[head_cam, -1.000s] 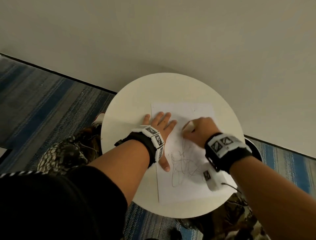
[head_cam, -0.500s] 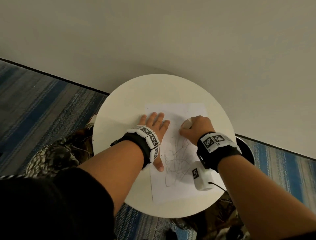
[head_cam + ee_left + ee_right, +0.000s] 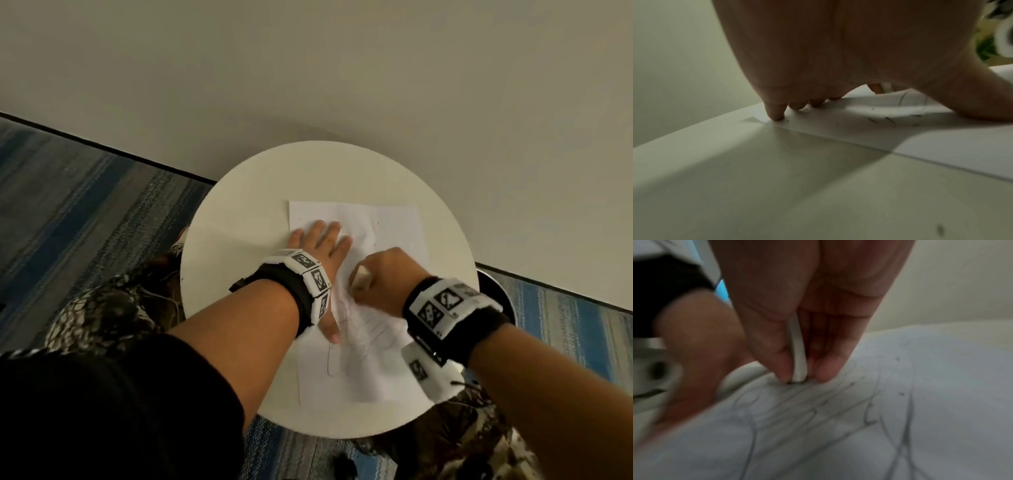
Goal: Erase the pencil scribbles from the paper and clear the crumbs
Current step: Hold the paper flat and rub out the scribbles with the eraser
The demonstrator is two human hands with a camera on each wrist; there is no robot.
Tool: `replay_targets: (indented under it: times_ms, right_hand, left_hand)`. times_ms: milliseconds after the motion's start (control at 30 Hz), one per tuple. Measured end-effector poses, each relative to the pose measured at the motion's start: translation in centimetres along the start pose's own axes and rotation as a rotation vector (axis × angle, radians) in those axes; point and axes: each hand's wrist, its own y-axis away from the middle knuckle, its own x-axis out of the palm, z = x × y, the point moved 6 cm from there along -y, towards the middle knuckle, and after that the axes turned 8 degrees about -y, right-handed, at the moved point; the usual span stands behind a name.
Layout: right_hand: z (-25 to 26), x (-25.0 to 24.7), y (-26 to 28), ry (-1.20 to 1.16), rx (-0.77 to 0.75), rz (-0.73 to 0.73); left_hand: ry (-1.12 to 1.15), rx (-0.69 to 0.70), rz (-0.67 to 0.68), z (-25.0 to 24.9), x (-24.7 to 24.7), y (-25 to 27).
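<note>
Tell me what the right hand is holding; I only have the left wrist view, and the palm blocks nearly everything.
Observer: The right hand pinches a white eraser between thumb and fingers, its tip down on the paper.
Operator: Is it on the pencil scribbles?
Observer: Yes, the right wrist view shows scribbles running just in front of the tip.
Operator: How much is left to erase?
Observer: In the head view, faint lines cover the near half of the sheet; the far half looks mostly blank.
Operator: Where does my left hand sit on the sheet?
Observer: The left hand lies flat along the sheet's left edge.
</note>
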Motion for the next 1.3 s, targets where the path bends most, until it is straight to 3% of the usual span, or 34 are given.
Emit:
replay_targets:
  times_ms: [100,167,300,367,500,767,900,967,1133,1300]
  right_hand:
    - [-2.6,-3.1,-1.7,-0.094,0.112,-0.109]
    - [-2.4,-3.2,-1.8,-0.132,0.109,-0.159]
    - [1.3,0.7,0.8,-0.042,-0.095,0.032]
    - [1.0,0.3,0.1,-0.031,-0.104,0.079]
    - [-2.1,-3.5,-3.0,-0.143,0.061,-0.133]
    - [-1.8,-1.8,-2.5,-0.187,0.051,-0.149]
    - [1.4,1.2,-0.3,-0.033,-0.15,0.036]
    - [1.5,1.1,-0.2,-0.016,-0.15,0.121]
    - [-1.1,-3.3,-3.5,-0.164,0.027,-0.162]
    - [1.3,0.2,-0.8,-0.048,-0.091,0.055]
  left_hand:
    - [-0.028,-0.026,0.015,0.1,-0.2,-0.3]
    - [-0.04,-0.033,0.022,0.1,-0.3,-0.4]
    - [-0.053,0.004,0.048,0.2,-0.1,-0.4]
    - [-0.062,0.01,0.054,0.3,-0.2,-0.3]
    - [-0.063,0.0,0.046,0.5,-0.2,-0.5]
    - [0.105,-0.021,-0.035,0.2,-0.2,-0.1]
    - [0.054,-0.02,-0.018,0.3,-0.2,-0.4]
    - [0.048,-0.008,-0.009,0.3,-0.1,-0.4]
    - [0.083,-0.012,-0.04,0.6,0.0,-0.5]
    - [0.077,-0.002,-0.027,0.4,-0.1,-0.7]
